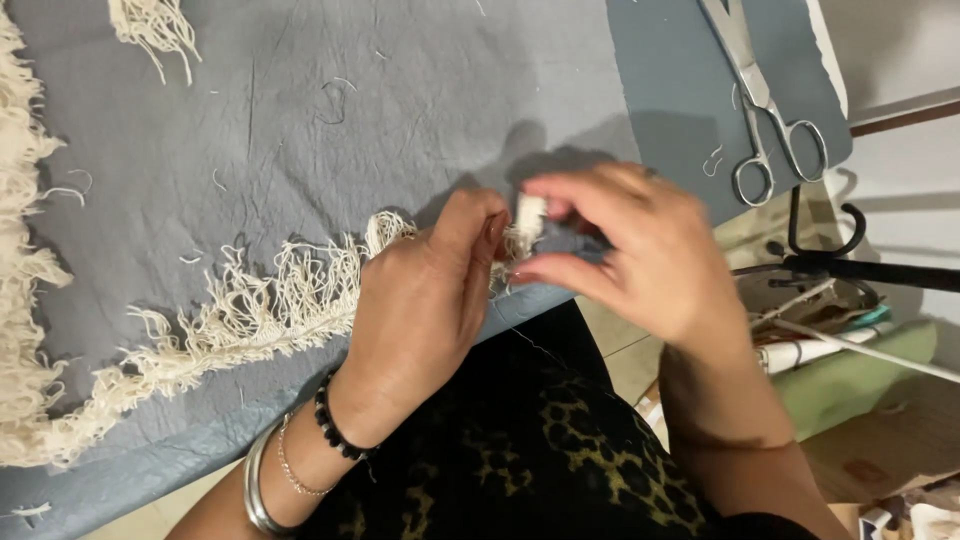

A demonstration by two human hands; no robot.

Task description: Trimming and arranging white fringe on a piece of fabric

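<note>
Pinched between the fingertips of both hands, a small cream bundle of threads (528,215) is held just above the near edge of the counter (680,100). The grip of the left hand (425,300) is closed on the bundle's lower end, and the right hand (640,255) is clamped on its top (the fingers hide most of it). A long cream fringe (250,310) is laid across the grey cloth (330,110), reaching up to the left hand. Steel scissors (765,110) are seen well apart at the counter's far right. Bracelets (300,455) are worn on the left wrist.
</note>
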